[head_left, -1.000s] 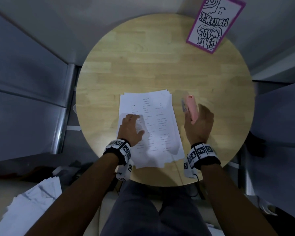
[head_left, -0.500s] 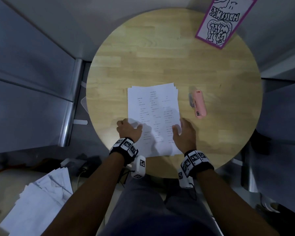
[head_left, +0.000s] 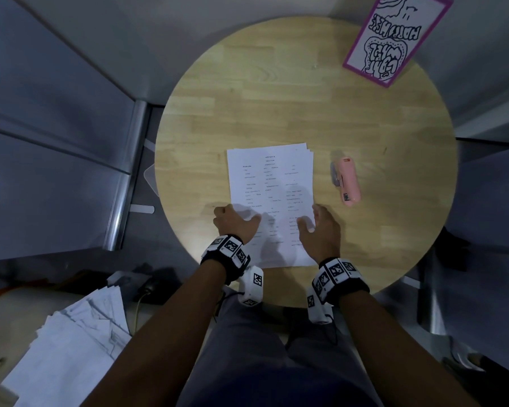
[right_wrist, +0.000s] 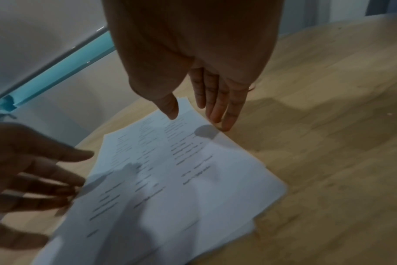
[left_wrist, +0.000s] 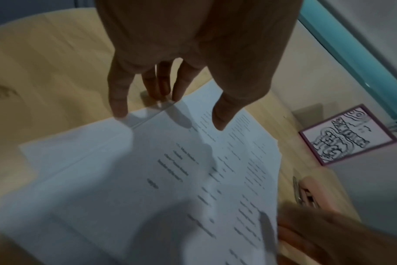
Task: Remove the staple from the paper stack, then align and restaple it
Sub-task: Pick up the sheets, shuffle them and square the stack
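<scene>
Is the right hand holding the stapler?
No: the stapler lies alone on the table, while the right hand rests at the paper edge.

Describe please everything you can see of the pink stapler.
The pink stapler is a small body, plastic by its look, with a grey metal part along its left side. It lies on the round wooden table, right of the paper stack and apart from it. Neither hand touches it.

We record one round wooden worktop (head_left: 276, 92), bearing: a printed paper stack (head_left: 272, 183) with fanned sheets, a pink stapler (head_left: 348, 181) beside it, a purple-bordered card (head_left: 394, 36).
</scene>
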Demonstrator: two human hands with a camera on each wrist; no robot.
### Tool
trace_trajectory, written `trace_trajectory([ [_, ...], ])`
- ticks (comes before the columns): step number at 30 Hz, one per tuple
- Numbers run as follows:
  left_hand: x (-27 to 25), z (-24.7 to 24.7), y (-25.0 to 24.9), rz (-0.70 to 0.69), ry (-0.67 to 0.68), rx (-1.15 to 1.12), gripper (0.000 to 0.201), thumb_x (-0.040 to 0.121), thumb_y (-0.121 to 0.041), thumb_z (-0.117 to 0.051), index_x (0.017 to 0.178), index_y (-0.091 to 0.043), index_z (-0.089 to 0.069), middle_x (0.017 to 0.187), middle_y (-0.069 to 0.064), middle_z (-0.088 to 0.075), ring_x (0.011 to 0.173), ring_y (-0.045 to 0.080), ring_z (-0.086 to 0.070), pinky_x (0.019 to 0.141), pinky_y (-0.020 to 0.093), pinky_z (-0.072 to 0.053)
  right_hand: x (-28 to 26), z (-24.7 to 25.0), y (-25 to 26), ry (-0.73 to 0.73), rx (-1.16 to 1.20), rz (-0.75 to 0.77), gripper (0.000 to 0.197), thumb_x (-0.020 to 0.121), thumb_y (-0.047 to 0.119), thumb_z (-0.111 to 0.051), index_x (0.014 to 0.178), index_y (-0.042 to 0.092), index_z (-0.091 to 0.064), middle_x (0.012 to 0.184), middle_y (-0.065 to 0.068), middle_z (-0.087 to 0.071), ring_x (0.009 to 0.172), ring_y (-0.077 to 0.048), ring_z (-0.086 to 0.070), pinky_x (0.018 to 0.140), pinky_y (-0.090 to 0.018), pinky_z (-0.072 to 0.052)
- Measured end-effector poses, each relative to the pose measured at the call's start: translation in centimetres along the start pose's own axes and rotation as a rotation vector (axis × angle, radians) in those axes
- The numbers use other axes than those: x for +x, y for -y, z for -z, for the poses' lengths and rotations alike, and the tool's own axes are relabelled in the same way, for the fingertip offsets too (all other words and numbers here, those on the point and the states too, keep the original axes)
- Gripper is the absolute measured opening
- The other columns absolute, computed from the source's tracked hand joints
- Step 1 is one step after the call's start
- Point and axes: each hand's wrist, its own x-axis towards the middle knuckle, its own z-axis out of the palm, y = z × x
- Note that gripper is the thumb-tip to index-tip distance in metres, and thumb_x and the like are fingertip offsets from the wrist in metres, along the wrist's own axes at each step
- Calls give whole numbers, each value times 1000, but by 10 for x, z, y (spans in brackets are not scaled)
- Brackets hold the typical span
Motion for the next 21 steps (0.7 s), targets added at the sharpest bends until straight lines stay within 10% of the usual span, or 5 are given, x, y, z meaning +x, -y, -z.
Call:
trace_trajectory([
  [15,-3,2,-16,237,7,-285,75,78,-38,-75,136,-8,-38,133,14,-55,120,35,-55,90,38,-49,-7,-5,10,70,-315,99,49,82,15,-74,122,-4,-53,134,-15,-45,123,-30,-42,95,-36,-42],
  [21,-6,-4,-13,68,-142,-403,12,83,-10,-62,94,-8,-61,94,9,-68,82,26,-62,65,23,-44,-7,-5,5,59,-310,153,41,81,10,-70,116,-5,-55,133,-14,-46,123,-30,-43,96,-36,-42],
])
